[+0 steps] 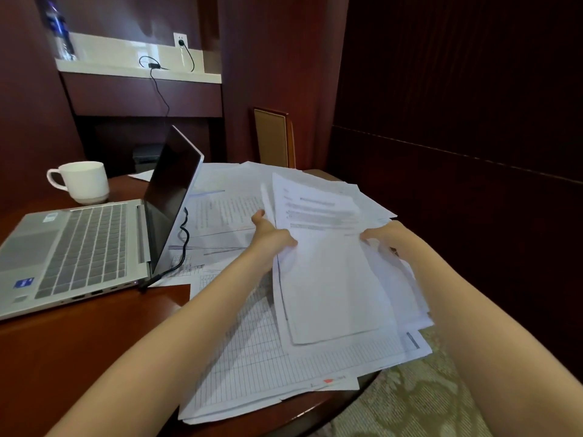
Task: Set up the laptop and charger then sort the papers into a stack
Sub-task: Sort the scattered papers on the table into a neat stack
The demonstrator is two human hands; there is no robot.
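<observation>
Laptop [79,247] sits open at frame left w/ charger cable [184,234] plugged into its side and running up to the wall outlet [180,40] at upper left, so setup looks done. Both hands hold a bundle of papers [328,279] at centre-right: left hand [271,234] grips its left edge, right hand [383,236] curls round the right edge. Bundle's long axis runs near-to-far; edges uneven. Loose sheets [252,357] lie spread beneath it toward lower left on the table [94,357] — nearer the left hand, prob. the next pickup.
</observation>
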